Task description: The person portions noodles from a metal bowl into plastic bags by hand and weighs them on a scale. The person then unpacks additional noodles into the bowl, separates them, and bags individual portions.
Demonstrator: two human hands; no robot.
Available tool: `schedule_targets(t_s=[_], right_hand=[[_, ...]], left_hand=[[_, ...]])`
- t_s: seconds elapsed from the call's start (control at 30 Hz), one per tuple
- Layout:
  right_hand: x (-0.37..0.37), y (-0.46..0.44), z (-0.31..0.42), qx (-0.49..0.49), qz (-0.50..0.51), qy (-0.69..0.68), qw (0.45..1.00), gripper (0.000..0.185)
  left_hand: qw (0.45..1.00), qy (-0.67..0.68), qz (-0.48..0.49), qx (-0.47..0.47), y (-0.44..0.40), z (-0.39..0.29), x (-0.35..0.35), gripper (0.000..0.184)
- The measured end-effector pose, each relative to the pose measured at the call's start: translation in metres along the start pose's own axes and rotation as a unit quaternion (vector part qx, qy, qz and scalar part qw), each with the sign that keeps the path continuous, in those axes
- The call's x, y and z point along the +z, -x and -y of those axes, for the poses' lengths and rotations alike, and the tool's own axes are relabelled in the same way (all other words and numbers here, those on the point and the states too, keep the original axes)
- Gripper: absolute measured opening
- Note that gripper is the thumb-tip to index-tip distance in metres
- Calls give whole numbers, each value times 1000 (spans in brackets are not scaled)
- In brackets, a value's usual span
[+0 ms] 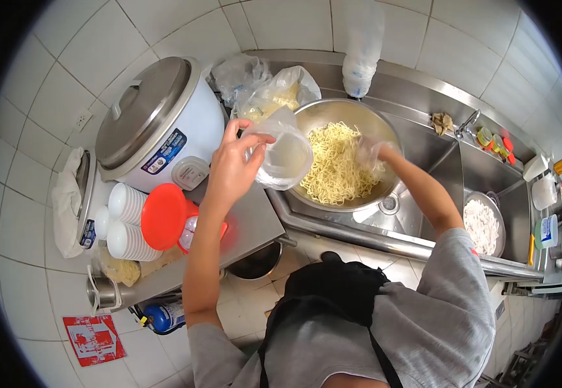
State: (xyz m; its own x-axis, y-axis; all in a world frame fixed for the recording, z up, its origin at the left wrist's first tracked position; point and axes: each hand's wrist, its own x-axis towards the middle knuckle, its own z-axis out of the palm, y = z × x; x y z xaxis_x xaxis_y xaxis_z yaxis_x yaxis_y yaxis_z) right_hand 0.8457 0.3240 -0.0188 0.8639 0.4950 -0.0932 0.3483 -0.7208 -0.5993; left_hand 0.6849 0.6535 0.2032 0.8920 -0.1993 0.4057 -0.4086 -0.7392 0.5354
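My left hand (239,154) pinches the rim of a clear plastic bag (285,158) between thumb and fingers. The bag hangs with its mouth spread, beside the left rim of a large steel bowl (386,123). A heap of yellow noodles (336,165) fills much of the bowl. My right hand (373,155), covered by a thin clear plastic glove, reaches into the bowl and touches the right side of the noodles. Its fingers are blurred and partly hidden by the crumpled plastic. Behind the bowl's left side lies an opened bag of noodles (281,97).
A large rice cooker (184,129) stands left, near stacked white foam cups (126,240) and a red lid (163,216). The bowl rests over a steel sink (426,161). A pot of pale strips (480,226) sits in the right basin. A tall plastic-wrapped stack (360,64) stands behind.
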Motion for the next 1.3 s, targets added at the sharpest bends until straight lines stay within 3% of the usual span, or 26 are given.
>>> schedule_targets(t_s=[0.03,0.1,0.23,0.33,0.4,0.43,0.53,0.57,0.63,0.67,0.7,0.77,0.83,0.93,1.0,1.07,1.13,1.3], right_hand=[[-17,-2,2,-72,-25,66,995,49],[-90,10,99,118,65,231,964,44],[-175,42,186,6,-48,159,986,34],[-201,32,185,-27,-144,-4,989,37],[-215,47,212,13,-157,-51,986,37],[-215,48,221,56,-139,59,987,37],[-169,5,155,-103,-43,188,976,39],[-150,-13,138,-160,-9,230,960,40],[-100,-21,139,35,120,231,965,41],[-45,-58,63,-62,143,204,967,51],[-18,-39,63,-66,59,236,968,54],[38,-4,67,-56,8,326,944,66],[45,-10,72,-33,51,337,940,74],[28,2,65,-8,50,151,987,70],[5,3,65,-8,-25,-23,999,64],[-32,-3,85,36,-49,36,998,58],[-91,13,132,57,-41,-41,997,61],[-194,28,194,-9,-144,-67,987,62]], left_hand=[[1000,7,18,-16,-5,1,-1,21],[998,55,33,-21,-15,12,3,23],[987,132,77,-50,-37,12,5,29],[976,194,91,-45,-49,17,9,33],[981,158,103,-43,-53,20,9,36],[983,140,109,-42,-55,20,11,37],[972,145,155,-97,-57,31,21,41],[977,126,153,-74,-58,35,24,41],[985,86,145,-32,-58,42,34,42],[987,84,131,-28,-57,48,41,43],[990,81,116,-22,-57,54,48,43],[993,69,90,-27,-57,64,60,45],[995,54,75,-45,-55,67,74,50],[993,78,76,-50,-49,66,90,58],[989,94,85,-77,-53,66,83,63],[987,111,66,-92,-57,67,76,64],[989,105,45,-91,-62,68,72,62],[998,-10,-3,-55,-91,80,82,61]])
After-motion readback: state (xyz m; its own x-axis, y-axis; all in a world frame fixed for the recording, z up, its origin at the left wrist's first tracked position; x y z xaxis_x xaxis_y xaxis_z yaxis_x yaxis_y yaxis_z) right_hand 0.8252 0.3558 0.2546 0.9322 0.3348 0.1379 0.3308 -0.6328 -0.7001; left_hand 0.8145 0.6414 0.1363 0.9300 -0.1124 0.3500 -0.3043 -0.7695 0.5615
